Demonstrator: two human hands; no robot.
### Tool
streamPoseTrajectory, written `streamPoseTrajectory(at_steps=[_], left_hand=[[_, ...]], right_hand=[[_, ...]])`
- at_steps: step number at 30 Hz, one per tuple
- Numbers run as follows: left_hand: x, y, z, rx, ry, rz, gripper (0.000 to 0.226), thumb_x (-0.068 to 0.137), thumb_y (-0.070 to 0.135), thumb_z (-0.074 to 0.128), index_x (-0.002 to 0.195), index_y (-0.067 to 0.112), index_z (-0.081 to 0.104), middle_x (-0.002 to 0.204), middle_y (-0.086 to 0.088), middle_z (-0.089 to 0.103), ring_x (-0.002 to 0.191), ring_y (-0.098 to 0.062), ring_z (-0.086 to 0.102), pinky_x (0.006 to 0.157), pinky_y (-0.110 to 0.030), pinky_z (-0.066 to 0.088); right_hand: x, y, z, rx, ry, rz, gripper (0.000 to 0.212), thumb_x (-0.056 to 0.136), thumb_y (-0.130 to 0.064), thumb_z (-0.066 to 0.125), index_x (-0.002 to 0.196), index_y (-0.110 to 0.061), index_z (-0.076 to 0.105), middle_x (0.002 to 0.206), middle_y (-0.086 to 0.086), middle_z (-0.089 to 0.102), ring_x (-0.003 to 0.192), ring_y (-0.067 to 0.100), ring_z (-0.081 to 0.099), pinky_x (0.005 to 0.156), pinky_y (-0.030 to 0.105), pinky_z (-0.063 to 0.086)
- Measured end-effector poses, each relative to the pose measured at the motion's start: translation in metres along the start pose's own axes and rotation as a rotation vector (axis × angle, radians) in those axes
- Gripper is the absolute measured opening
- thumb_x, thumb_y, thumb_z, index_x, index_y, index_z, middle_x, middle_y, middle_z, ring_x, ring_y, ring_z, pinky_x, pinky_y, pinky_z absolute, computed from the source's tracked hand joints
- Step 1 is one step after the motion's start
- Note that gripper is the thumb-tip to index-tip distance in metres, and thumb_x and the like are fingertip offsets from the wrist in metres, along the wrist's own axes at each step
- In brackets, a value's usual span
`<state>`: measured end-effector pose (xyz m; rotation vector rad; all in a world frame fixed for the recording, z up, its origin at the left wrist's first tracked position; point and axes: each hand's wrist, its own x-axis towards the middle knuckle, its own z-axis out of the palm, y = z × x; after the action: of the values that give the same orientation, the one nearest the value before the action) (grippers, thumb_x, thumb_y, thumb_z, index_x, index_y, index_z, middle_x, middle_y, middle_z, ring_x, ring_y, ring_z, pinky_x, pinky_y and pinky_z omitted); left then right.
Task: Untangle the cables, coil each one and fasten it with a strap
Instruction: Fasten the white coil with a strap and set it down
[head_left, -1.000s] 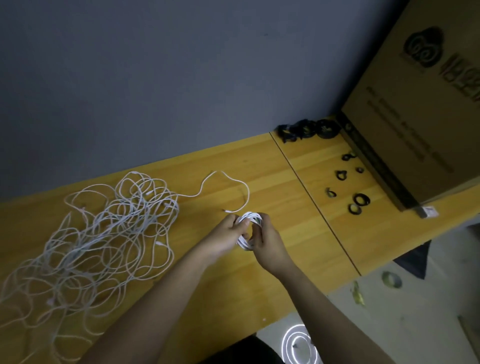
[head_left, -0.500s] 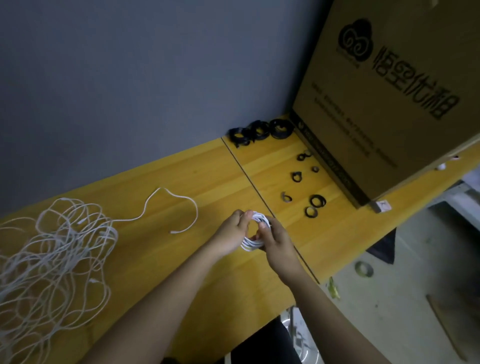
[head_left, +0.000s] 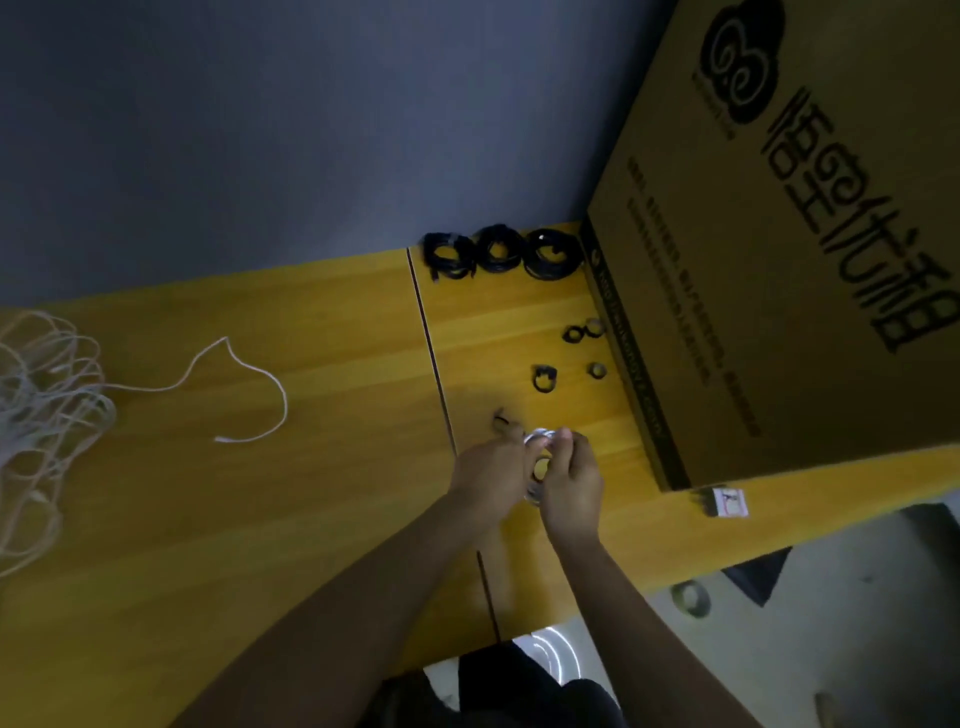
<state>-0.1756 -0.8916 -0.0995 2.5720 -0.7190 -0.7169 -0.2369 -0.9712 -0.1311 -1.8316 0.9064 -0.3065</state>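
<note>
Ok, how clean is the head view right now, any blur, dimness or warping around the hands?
Head view: dim overall, with motion smear on both hands, left and right, so the small white cable coil they hold reads as a pale streak; wide-angle bending tilts the yellow wooden table and the brown cardboard box; the black coiled cables look soft.

Big black Chinese characters "悟空优租" plus swirly cloud logo on cardboard box (head_left: 789, 270), upper right; smaller print there unreadable.

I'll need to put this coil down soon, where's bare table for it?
Bare wood lies between the loose white cable end and the table seam. Right of the seam it's crowded: black straps and black coils beside the cardboard box.
</note>
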Motion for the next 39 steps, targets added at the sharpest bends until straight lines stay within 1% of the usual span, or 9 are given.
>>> streamPoseTrajectory(at_steps=[4,7,9,11,14,17,23,30,39], left_hand=[[0.009,-0.002,0.001,-0.535,-0.214,-0.017,0.042,0.102,0.041,0.033,0.115,0.003,0.045,0.086,-0.015,0.052,0.076,-0.024,0.053,0.064,-0.032,0.033],[0.015,-0.012,0.002,-0.638,-0.363,-0.038,0.031,0.102,0.039,0.036,0.114,0.012,0.045,0.089,-0.004,0.053,0.071,-0.009,0.048,0.060,-0.020,0.038],[0.022,-0.021,0.004,-0.584,-0.390,-0.073,0.038,0.103,0.038,0.035,0.127,0.012,0.049,0.117,-0.004,0.058,0.091,-0.010,0.057,0.070,-0.017,0.042],[0.033,-0.029,0.006,-0.451,-0.314,-0.131,0.042,0.104,0.034,0.033,0.135,0.009,0.046,0.129,-0.007,0.053,0.107,-0.020,0.056,0.081,-0.026,0.042],[0.053,-0.039,0.010,-0.326,-0.094,-0.212,0.030,0.104,0.023,0.034,0.117,0.004,0.054,0.115,-0.015,0.059,0.098,-0.028,0.059,0.083,-0.037,0.045],[0.074,-0.037,0.015,-0.320,-0.011,-0.279,0.025,0.102,0.019,0.038,0.108,0.007,0.059,0.115,-0.013,0.059,0.098,-0.027,0.060,0.084,-0.040,0.051],[0.135,0.008,0.015,-0.105,0.183,0.030,0.025,0.100,0.025,0.044,0.111,0.016,0.065,0.113,-0.010,0.054,0.112,-0.029,0.044,0.086,-0.036,0.038],[0.194,0.030,0.038,0.172,0.026,0.319,0.033,0.098,0.021,0.048,0.130,0.025,0.056,0.127,-0.007,0.046,0.125,-0.029,0.034,0.097,-0.038,0.029],[0.218,0.037,0.053,0.403,-0.009,0.395,0.033,0.096,0.027,0.050,0.127,0.016,0.053,0.132,-0.011,0.044,0.127,-0.031,0.033,0.096,-0.039,0.031]], right_hand=[[0.024,0.003,-0.013,-0.120,-0.124,-0.145,0.023,0.102,-0.023,0.040,0.094,-0.011,0.058,0.069,-0.011,0.054,0.058,0.002,0.054,0.047,0.020,0.034],[0.043,0.014,-0.023,-0.215,-0.215,-0.174,0.024,0.102,-0.021,0.040,0.100,-0.006,0.059,0.068,-0.005,0.053,0.055,0.011,0.049,0.048,0.029,0.034],[0.051,0.023,-0.027,-0.256,-0.228,-0.182,0.024,0.102,-0.021,0.040,0.099,-0.006,0.059,0.066,-0.005,0.052,0.053,0.009,0.047,0.044,0.020,0.029],[0.058,0.031,-0.032,-0.283,-0.197,-0.162,0.024,0.102,-0.020,0.041,0.099,-0.007,0.060,0.068,-0.001,0.056,0.052,0.006,0.047,0.042,0.015,0.029],[0.066,0.039,-0.042,-0.274,-0.145,-0.129,0.024,0.101,-0.019,0.041,0.102,-0.005,0.062,0.077,0.003,0.061,0.059,0.010,0.050,0.047,0.021,0.032],[0.069,0.042,-0.053,-0.262,-0.108,-0.104,0.024,0.101,-0.019,0.042,0.102,-0.006,0.062,0.076,0.003,0.060,0.059,0.009,0.050,0.049,0.024,0.033],[0.083,0.040,-0.067,-0.287,-0.033,-0.078,0.024,0.100,-0.024,0.044,0.103,-0.009,0.063,0.070,-0.010,0.055,0.060,-0.001,0.051,0.048,0.015,0.035],[0.098,0.041,-0.064,-0.311,-0.037,-0.110,0.022,0.100,-0.026,0.045,0.103,-0.012,0.061,0.069,-0.015,0.054,0.056,0.001,0.052,0.046,0.015,0.034],[0.096,0.045,-0.061,-0.328,-0.052,-0.089,0.026,0.099,-0.024,0.045,0.108,-0.006,0.062,0.069,-0.010,0.055,0.055,0.001,0.050,0.045,0.012,0.035]])
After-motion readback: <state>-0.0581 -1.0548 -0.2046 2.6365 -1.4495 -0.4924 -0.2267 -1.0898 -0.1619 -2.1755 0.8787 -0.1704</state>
